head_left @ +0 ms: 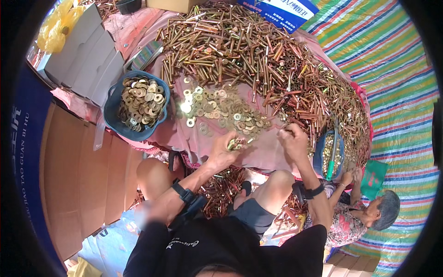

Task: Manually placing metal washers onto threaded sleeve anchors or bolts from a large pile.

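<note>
Sitting leftmost of the hardware: blue basin (112, 111), heaped with washers (146, 98). Next, left hand (223, 150) curled around a small bunch of metal fasteners (238, 144), just below the loose washers (219, 107) on pink cloth (267, 150). Right hand (295, 138) has fingers bent in a pinch — can't tell if it grips anything. Long bolts (217, 51) pile beyond; blue tub (318, 157) of small parts at right. Looks like plenty left — one bunch gathered, most pieces loose.
</note>
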{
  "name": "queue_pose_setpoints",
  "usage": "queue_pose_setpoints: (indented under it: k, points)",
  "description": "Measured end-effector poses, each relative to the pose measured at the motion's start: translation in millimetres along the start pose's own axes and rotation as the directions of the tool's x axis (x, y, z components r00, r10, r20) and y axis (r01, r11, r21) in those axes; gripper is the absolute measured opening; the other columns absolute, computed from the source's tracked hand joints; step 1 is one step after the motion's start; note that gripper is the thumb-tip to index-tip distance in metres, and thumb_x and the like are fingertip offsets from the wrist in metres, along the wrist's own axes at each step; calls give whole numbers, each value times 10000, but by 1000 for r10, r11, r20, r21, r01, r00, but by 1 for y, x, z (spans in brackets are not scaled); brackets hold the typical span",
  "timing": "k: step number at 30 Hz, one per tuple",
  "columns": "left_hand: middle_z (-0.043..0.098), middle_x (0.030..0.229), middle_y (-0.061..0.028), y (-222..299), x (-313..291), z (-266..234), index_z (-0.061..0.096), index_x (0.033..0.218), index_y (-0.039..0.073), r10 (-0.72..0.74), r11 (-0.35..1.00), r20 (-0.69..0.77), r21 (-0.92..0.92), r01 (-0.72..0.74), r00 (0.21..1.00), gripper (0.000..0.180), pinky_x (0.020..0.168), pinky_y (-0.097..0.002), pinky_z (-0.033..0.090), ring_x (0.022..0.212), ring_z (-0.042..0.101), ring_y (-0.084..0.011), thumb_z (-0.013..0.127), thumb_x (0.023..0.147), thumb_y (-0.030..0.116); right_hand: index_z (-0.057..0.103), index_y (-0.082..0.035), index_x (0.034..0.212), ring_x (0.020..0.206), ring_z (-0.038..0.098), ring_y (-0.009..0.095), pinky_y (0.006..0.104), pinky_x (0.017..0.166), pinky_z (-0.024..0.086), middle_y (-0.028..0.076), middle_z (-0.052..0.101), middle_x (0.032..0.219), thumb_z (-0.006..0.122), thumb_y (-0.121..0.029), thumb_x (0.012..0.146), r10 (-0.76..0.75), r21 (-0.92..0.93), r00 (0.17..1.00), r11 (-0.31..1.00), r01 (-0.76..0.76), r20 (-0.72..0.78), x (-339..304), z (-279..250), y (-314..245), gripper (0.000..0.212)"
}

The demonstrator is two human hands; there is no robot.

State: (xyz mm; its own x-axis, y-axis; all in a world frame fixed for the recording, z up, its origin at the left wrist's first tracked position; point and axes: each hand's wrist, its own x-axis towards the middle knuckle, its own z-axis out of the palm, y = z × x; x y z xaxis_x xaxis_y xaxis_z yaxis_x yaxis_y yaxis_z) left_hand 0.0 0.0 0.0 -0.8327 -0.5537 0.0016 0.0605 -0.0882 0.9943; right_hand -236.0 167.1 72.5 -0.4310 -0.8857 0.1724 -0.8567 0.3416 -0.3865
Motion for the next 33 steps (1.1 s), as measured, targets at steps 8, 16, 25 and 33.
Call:
queue_pose_setpoints:
  k: [8,16,25,33]
  points:
    - [700,951,-32,-6,4,-3,674,1059,13,36,999,36,-39,-34,999,219,814,-266,506,902,620,-99,724,853,-43,515,-7,1381,871,697,147,297,721,626,110,707,1016,717,-131,985,282,817,959,557,-148,-18,7,16,-111,461]
    - [685,1050,-61,-2,5,-1,643,1014,19,188,982,9,11,-189,982,218,872,-306,497,975,607,-129,746,834,-47,492,-22,1464,931,718,200,326,804,584,154,714,1095,706,-100,981,52,425,983,905,29,-179,-2,17,-122,534]
    - [669,964,-98,-11,-4,2,616,1053,21,200,978,-1,-54,-200,980,278,788,-343,512,892,648,-197,677,797,-69,655,-52,1327,950,711,331,378,811,551,171,712,1066,648,-214,1024,-12,354,1000,935,5,19,-16,36,-114,343]
    - [691,1127,-77,18,-6,3,627,1280,26,125,990,-8,-63,-125,992,441,911,-299,553,1030,677,-144,701,869,-119,750,-30,1014,823,670,400,476,737,527,209,667,903,712,-168,895,116,-148,988,980,-130,-102,-20,-7,11,186]
